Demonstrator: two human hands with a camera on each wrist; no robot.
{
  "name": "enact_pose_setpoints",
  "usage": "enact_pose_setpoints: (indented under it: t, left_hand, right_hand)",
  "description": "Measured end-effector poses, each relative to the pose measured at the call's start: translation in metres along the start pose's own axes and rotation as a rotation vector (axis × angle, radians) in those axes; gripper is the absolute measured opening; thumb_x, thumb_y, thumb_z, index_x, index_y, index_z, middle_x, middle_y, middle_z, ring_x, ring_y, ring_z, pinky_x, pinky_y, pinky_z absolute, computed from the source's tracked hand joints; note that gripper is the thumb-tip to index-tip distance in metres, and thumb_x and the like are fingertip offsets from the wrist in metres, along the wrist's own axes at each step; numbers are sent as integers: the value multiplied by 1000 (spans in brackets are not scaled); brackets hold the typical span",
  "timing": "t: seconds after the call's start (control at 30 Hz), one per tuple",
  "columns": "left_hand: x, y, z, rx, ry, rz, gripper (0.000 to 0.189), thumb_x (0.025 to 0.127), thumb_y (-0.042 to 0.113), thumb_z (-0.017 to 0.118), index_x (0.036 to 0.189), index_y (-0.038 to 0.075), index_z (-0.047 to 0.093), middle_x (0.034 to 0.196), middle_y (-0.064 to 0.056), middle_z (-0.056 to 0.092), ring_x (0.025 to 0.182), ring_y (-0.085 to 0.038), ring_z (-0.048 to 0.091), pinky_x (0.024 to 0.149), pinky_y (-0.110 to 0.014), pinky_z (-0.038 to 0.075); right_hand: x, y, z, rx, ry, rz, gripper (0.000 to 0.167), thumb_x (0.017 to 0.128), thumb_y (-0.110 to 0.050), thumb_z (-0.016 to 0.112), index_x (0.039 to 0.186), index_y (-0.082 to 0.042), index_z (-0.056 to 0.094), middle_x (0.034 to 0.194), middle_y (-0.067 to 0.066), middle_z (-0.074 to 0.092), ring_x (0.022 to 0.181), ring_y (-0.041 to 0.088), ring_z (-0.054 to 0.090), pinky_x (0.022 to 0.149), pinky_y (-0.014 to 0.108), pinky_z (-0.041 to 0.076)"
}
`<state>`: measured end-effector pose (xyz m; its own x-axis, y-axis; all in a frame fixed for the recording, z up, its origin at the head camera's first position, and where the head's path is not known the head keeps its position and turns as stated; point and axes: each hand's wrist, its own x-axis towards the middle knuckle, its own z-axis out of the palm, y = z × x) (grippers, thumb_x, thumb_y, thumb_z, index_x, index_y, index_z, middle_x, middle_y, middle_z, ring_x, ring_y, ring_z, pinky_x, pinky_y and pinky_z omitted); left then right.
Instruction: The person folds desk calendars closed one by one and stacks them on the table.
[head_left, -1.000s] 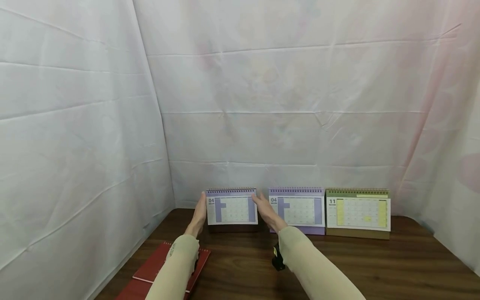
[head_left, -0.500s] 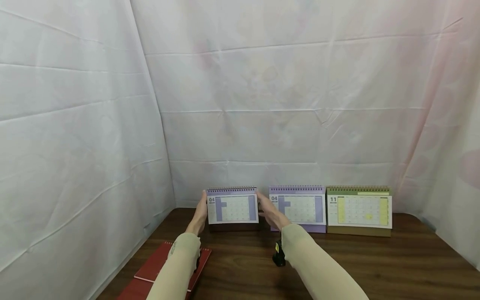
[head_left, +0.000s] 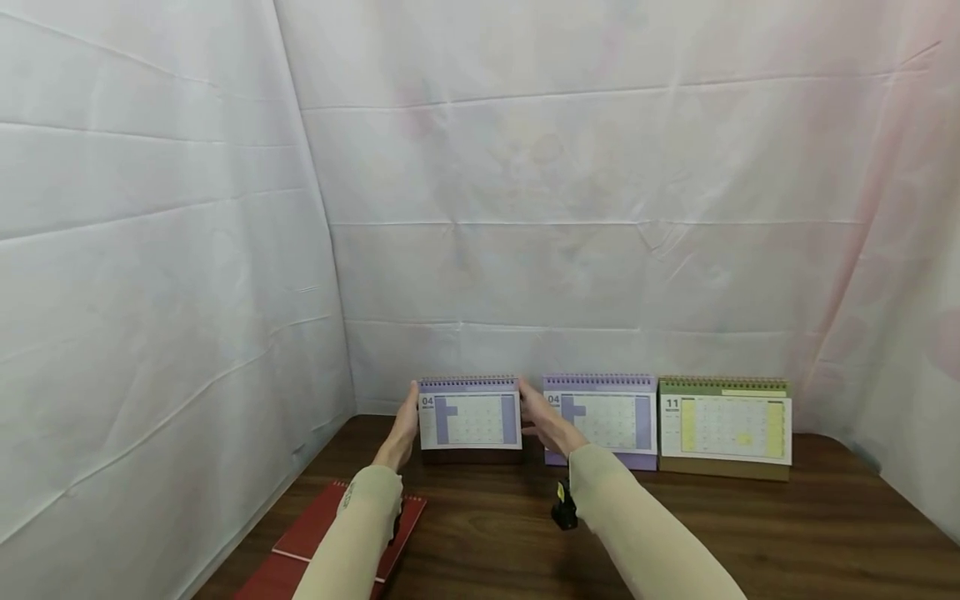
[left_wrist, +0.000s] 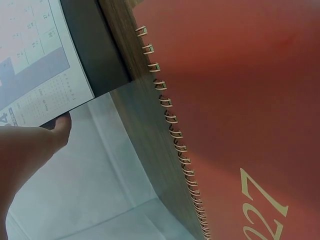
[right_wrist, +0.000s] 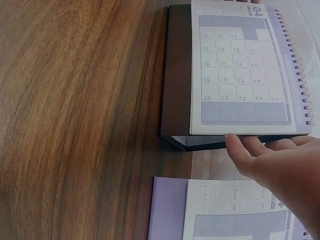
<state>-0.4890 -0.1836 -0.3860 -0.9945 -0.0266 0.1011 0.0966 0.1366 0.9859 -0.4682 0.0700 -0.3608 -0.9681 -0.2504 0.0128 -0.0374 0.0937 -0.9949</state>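
A purple desk calendar (head_left: 470,417), marked 04 and on a dark base, stands near the back of the table. On its left side rests my left hand (head_left: 400,429), fingers along the edge; the left wrist view catches a fingertip (left_wrist: 62,125) right at the calendar's side, the others hidden. My right hand (head_left: 546,419) touches the opposite edge. In the right wrist view its extended fingers (right_wrist: 242,150) meet the calendar's side, their far ends partly hidden. Just right of this hand stands another purple calendar (head_left: 609,417), partly covered by the hand.
A green and yellow calendar (head_left: 723,427), marked 11, stands beside the second purple one. Red spiral-bound calendars (head_left: 307,525) lie at the front left, partly under my left sleeve. A pale curtain (head_left: 562,208) closes off the back and left of the wooden table (head_left: 480,533).
The right hand's fingertips have shifted from in front of the purple calendar's right edge to its side. The left hand and the calendars keep their places; the view shifts slightly.
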Motion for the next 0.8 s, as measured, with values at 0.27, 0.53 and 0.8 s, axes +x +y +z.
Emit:
enact_pose_setpoints:
  t: [0.27, 0.53, 0.8]
  left_hand:
    - [-3, 5, 0, -32, -2, -15, 74, 100, 62, 15, 153, 12, 24, 161, -17, 11, 149, -40, 9, 117, -61, 15]
    - [-5, 10, -3, -63, -13, -13, 71, 100, 61, 18, 156, 16, 15, 163, -15, 3, 150, -39, 1, 114, -65, 17]
    - [-4, 11, -1, -109, 3, -36, 72, 101, 59, 22, 157, 15, 9, 164, -12, -1, 150, -35, -2, 114, -64, 19]
  right_hand:
    - [-1, -3, -5, 15, -25, 18, 78, 100, -61, 18, 156, -8, 3, 161, 23, 4, 146, 47, 12, 115, 62, 20]
    - [0, -8, -8, 63, -39, 6, 83, 98, -65, 17, 156, -8, 2, 161, 24, 1, 147, 45, 7, 116, 62, 16]
    - [-3, -9, -9, 80, -36, 18, 82, 99, -64, 17, 155, -7, -1, 161, 24, 1, 147, 46, 3, 116, 63, 13]
